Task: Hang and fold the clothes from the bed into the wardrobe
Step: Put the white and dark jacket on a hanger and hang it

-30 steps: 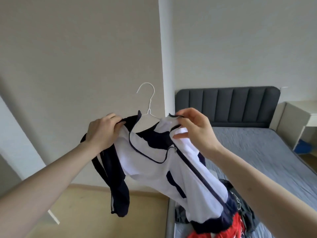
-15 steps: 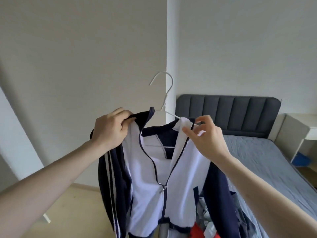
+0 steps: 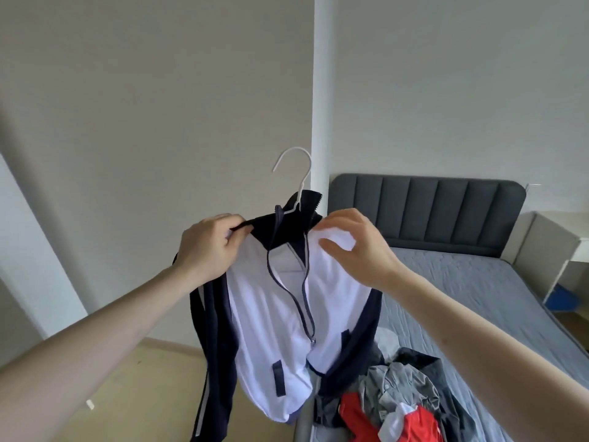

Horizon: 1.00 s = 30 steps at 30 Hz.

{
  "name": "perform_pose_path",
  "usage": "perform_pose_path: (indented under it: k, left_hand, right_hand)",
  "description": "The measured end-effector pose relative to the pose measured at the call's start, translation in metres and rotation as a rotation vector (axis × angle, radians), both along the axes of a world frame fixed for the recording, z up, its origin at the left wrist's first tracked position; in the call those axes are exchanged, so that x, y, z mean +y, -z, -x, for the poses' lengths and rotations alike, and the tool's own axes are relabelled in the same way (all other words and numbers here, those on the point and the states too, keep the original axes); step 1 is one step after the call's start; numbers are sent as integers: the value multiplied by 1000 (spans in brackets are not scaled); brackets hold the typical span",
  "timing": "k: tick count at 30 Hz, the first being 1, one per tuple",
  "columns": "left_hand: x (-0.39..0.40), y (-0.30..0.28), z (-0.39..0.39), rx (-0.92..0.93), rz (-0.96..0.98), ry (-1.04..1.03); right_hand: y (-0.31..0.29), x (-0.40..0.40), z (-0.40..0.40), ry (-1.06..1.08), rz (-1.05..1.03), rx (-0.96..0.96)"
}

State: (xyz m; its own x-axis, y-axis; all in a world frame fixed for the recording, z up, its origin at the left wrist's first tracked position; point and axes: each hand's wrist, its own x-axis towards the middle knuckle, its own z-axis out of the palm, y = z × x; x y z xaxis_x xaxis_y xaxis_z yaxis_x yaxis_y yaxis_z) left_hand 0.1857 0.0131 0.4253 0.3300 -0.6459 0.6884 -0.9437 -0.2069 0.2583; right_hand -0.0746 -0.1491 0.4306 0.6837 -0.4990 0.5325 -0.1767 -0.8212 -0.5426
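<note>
The bed (image 3: 471,282), grey-covered with a dark padded headboard (image 3: 427,212), fills the right side and is cut off by the bottom and right edges. At its foot lies a heap of clothes (image 3: 395,400), grey, dark and red pieces tangled so that single garments are hard to tell apart; the heap runs out of view below. Left of the bed, held up in the air beside its near corner, hangs a white and navy zip jacket (image 3: 271,314), its zip half undone and its left sleeve cut off at the bottom edge. The left hand (image 3: 207,247) pinches the navy shoulder seam. The right hand (image 3: 353,247) grips the white shoulder cloth nearer the headboard, fingers curled. A white wire hanger (image 3: 294,183) sits inside the collar; only its hook and a short piece of neck show, the rest hidden by fabric.
</note>
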Motion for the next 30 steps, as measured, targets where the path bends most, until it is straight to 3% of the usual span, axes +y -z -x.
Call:
perform_pose_path:
  k: [7, 11, 17, 22, 24, 26, 30]
  left_hand:
    - [-7, 7, -4, 31, -95, 49]
    - [-25, 8, 11, 55, -139, 125]
    - [-53, 5, 41, -133, -127, 172]
    - [-53, 18, 59, -68, 136, 84]
    - [-37, 46, 68, 31, 335, 71]
    - [-14, 97, 82, 252, 417, 103]
    - [18, 207, 104, 947, 22, 26]
  right_hand:
    - [16, -23, 14, 86, 28, 219]
    - [29, -12, 7, 53, -72, 127]
    - [30, 5, -7, 78, -226, -51]
    - [30, 4, -3, 124, -273, -148]
    - [31, 4, 1, 124, -290, -172]
    - [33, 6, 3, 117, -285, -165]
    - [34, 10, 5, 110, -274, -163]
